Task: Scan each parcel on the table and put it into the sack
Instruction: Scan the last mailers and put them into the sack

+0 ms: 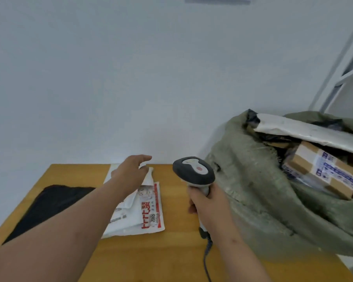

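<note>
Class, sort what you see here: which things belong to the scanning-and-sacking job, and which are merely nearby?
Job: grey handheld barcode scanner; white plastic mailer with red print; black flat parcel; green woven sack; taped cardboard box inside it.
Nearby: wooden table; metal shelf frame.

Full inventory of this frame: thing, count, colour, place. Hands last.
wooden table: 1, yellow-brown, against the wall.
white plastic mailer parcels with red print: 2 overlapping as far as I can tell, table centre.
flat black item: 1, table left; what it is I cannot tell.
woven green sack: 1, open, at the table's right end.
taped cardboard box: 1, brown with blue-printed tape, inside the sack.
long white bag parcel: 1, lying across the sack mouth.
corded handheld barcode scanner: 1, grey and white, above the table.
metal frame: 1, white, far right.
left hand: open, over the mailers.
right hand: grips the scanner handle.
</note>
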Tool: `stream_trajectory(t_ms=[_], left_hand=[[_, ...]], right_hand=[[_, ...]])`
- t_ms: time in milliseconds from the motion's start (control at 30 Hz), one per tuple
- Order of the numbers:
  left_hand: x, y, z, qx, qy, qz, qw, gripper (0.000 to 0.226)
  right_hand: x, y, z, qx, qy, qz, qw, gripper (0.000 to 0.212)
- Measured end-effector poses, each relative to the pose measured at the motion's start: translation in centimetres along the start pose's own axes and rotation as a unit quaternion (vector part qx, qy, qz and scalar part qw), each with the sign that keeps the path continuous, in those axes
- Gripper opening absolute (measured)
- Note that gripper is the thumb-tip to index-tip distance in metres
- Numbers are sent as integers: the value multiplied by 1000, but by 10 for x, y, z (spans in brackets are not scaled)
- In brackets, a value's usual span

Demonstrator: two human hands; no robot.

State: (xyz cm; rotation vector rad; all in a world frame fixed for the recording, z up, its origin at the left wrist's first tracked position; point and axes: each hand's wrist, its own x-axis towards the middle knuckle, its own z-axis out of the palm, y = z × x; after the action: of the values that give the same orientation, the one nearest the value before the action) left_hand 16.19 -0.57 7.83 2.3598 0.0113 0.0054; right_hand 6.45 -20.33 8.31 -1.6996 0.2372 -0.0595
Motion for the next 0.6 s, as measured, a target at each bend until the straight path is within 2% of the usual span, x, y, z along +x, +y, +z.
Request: stream_trajectory(t_ms=[133,267,433,600], left_hand=[[-10,-90,-30,12,-21,-78,997,38],[-17,-152,-47,37,-28,-140,989,41],[-5,-187,-47,44,-33,-181,982,44],[20,-193,-38,78,-63,-202,974,49]], right_hand=[[-3,15,64,-13,-28,27,999,4],[0,24,107,-54,-58,45,996,6],[23,26,131,-72,-64,60,994,4],[62,41,145,-77,-66,80,992,8]])
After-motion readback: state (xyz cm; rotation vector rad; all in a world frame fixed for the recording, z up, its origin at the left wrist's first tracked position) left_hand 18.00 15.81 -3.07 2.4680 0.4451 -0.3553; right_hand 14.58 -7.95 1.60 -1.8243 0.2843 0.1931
